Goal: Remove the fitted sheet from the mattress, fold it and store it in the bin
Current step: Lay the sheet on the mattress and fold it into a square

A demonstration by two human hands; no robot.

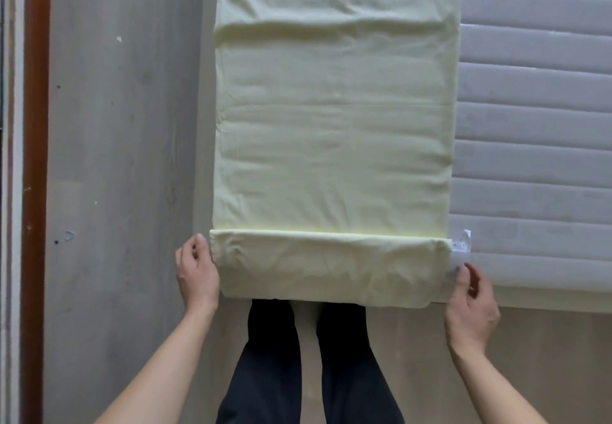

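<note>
Head view, sheet (334, 132): pale green, folded into a long strip on the mattress (536, 119); near end turned over
Left hand (197, 273): pinching fold's left edge
Right hand (472, 307): pinching its right edge

sheet (334, 125) top cut off, label (462, 241) unreadable

- The fitted sheet (334, 132) is pale yellow-green cloth, matt, soft and finely creased.
- The mattress (536, 119) has a grey quilted cover with padded ribs under a clear, slightly glossy plastic wrap.
- A small white label (462, 241) looks like thin cloth or paper.
- The floor (116, 125) is grey, matt, wood-grained.
- The trousers (271, 357) are dark matt cloth.
</note>
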